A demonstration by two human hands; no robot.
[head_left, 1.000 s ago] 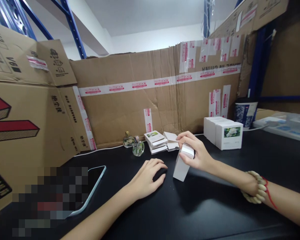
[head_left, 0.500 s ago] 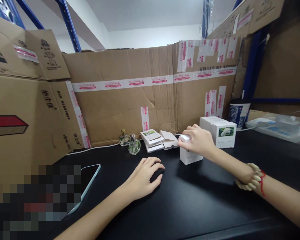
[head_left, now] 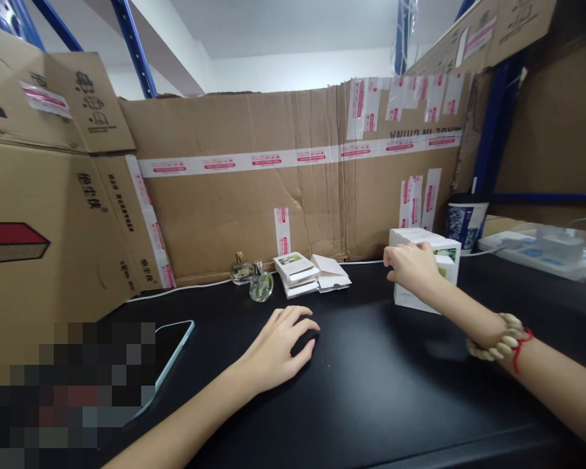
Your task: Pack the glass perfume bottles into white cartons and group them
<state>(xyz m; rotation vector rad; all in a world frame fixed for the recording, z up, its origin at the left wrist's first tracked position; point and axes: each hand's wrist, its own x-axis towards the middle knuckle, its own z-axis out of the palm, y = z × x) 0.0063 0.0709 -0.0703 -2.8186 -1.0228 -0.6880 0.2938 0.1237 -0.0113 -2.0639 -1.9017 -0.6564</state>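
Note:
My right hand [head_left: 413, 267] grips a small white carton [head_left: 410, 299] that stands on the black table [head_left: 371, 391], pressed against the stack of white cartons with a flower picture [head_left: 446, 251] at the right. My left hand [head_left: 278, 348] rests palm down on the table, fingers curled over a small dark object I cannot make out. Behind it lie a pile of flat, unfolded white cartons [head_left: 300, 273] and two small glass perfume bottles [head_left: 254, 279].
Cardboard walls [head_left: 254, 189] close off the back and left. A phone [head_left: 173, 345] lies at the left on the table. A blue-patterned paper cup [head_left: 463, 221] and a white power strip [head_left: 542, 251] sit at the right rear. A white cable runs along the back.
My right hand carried the white carton from the table's middle to the right and set it against the stack of cartons. My left hand stayed in place.

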